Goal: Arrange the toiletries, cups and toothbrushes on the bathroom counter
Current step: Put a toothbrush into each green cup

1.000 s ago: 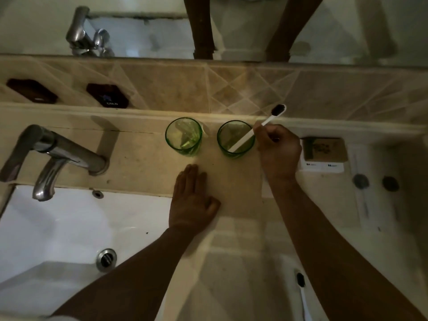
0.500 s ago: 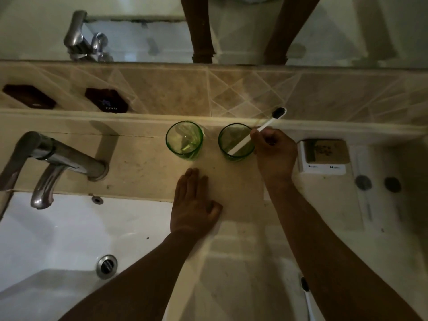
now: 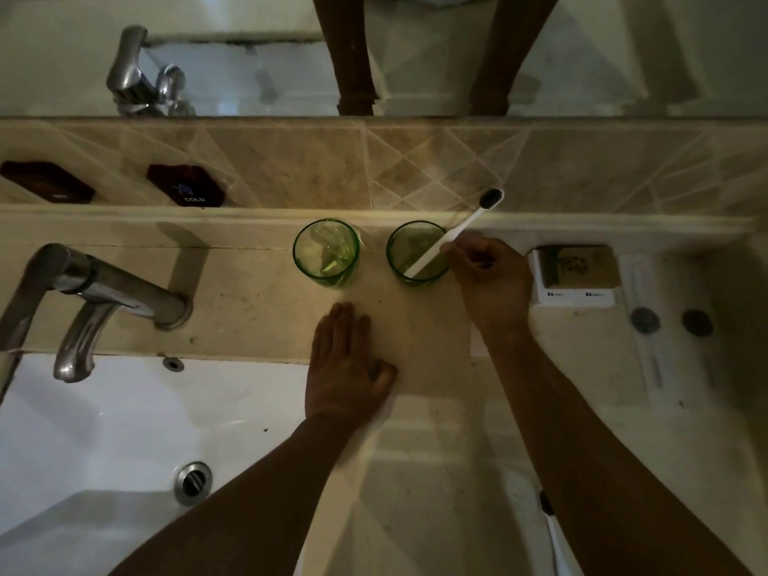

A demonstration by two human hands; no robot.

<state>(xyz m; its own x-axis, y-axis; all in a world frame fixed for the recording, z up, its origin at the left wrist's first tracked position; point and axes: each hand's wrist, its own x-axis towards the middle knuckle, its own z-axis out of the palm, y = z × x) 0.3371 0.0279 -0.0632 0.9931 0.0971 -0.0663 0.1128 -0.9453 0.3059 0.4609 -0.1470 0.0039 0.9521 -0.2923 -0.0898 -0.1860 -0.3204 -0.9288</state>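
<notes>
Two green glass cups stand side by side at the back of the beige counter [image 3: 257,301]: the left cup [image 3: 326,253] and the right cup [image 3: 417,253]. A white toothbrush [image 3: 453,234] with dark bristles leans in the right cup, its head pointing up to the right. My right hand [image 3: 492,284] pinches its handle just beside the cup's rim. My left hand [image 3: 347,367] lies flat on the counter in front of the cups, fingers straight. A second toothbrush [image 3: 550,521] lies near the front edge, partly hidden by my right forearm.
A chrome faucet [image 3: 95,293] reaches over the white sink [image 3: 104,430] at left. A small boxed soap [image 3: 575,276] sits right of the cups, with two dark round caps [image 3: 669,320] further right. Tiled backsplash and mirror stand behind.
The toothbrush has settled slightly deeper into the right cup, still held by my right hand. My left hand stays flat on the counter.
</notes>
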